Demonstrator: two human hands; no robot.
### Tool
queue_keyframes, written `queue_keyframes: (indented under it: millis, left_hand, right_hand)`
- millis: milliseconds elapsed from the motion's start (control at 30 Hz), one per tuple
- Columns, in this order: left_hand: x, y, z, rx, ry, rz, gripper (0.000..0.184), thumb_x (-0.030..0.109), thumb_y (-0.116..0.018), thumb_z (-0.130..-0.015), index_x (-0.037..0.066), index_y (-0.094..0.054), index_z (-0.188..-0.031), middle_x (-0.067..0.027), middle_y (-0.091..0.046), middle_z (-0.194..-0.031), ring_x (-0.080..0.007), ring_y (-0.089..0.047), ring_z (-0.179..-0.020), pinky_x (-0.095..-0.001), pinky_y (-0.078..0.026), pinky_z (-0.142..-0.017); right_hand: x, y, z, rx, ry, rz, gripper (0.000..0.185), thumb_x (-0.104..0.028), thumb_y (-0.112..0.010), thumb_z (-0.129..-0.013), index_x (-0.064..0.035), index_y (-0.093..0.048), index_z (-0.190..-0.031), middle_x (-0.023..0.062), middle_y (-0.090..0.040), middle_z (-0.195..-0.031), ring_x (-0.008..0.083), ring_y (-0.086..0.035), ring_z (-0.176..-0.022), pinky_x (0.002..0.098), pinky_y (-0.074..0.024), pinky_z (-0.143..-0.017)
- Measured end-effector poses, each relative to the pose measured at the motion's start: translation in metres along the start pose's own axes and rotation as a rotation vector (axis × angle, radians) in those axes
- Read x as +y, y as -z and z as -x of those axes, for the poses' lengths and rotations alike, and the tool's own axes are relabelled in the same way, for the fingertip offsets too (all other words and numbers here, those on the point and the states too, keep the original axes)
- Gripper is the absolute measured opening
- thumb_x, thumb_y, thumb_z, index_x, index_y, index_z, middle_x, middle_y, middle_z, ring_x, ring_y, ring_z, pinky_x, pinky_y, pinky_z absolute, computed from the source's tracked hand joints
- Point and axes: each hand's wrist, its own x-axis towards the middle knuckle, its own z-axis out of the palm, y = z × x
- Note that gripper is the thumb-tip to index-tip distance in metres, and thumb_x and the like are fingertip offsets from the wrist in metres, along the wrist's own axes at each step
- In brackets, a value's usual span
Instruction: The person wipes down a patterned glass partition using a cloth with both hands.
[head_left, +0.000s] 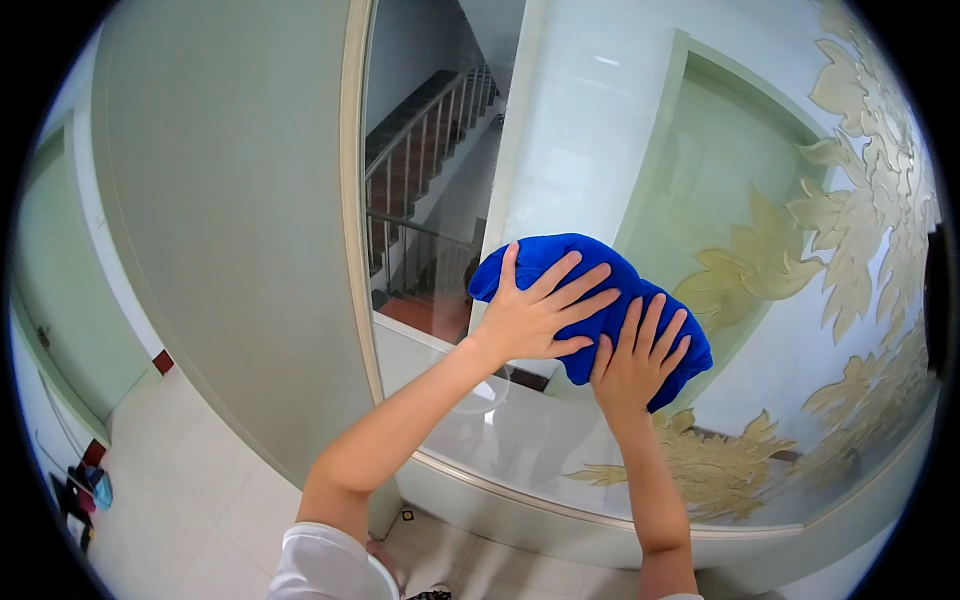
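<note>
Two palms press a blue cloth (602, 318) against upright glass, probably so it cannot slide down; my left hand (525, 318) has its fingers spread wide, while my right hand (632, 378), lower, has its fingers slightly apart. Neither clamps the bunched fabric beneath them. Around my fingers, the large glass pane (560, 425) reaches on every side, with a grey-green panel (230, 200) left of them. Up-left of my left fingertips I see a staircase (430, 150), through or mirrored in the glass, I cannot tell which. Gold leaf patterns (870, 180) lie right of my right fingers.
</note>
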Motion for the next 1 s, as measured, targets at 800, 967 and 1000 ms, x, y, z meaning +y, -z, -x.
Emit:
queue_keyframes:
  millis: [800, 967, 1000]
  left_hand:
    - [-0.039, 0.018, 0.027, 0.019, 0.088, -0.01, 0.058, 0.055, -0.048, -0.085, 0.018, -0.059, -0.128, -0.005, -0.044, -0.146, -0.0312, -0.032, -0.138, -0.0739, -0.009, -0.103]
    - [-0.052, 0.024, 0.011, 0.046, 0.108, 0.0, 0.06, 0.053, -0.052, -0.084, 0.018, -0.056, -0.133, -0.0057, -0.041, -0.149, -0.0316, -0.03, -0.14, -0.0721, -0.008, -0.105]
    - [-0.056, 0.027, 0.008, 0.049, 0.108, -0.001, 0.06, 0.053, -0.052, -0.084, 0.018, -0.056, -0.133, -0.0057, -0.041, -0.149, -0.0316, -0.03, -0.14, -0.0721, -0.008, -0.105]
  right_hand:
    - [-0.05, 0.006, -0.042, -0.032, 0.14, 0.01, 0.049, -0.037, -0.046, -0.094, -0.0166, -0.051, -0.138, 0.0044, -0.041, -0.149, 0.0335, -0.038, -0.135, 0.0547, -0.0238, -0.108]
    - [-0.053, 0.007, -0.065, 0.007, 0.128, -0.026, 0.049, -0.034, -0.048, -0.093, -0.0163, -0.05, -0.139, 0.0044, -0.041, -0.149, 0.0329, -0.037, -0.136, 0.0534, -0.0254, -0.108]
    - [-0.054, 0.008, -0.071, 0.01, 0.129, -0.025, 0.049, -0.034, -0.048, -0.093, -0.0163, -0.05, -0.139, 0.0044, -0.041, -0.149, 0.0329, -0.037, -0.136, 0.0534, -0.0254, -0.108]
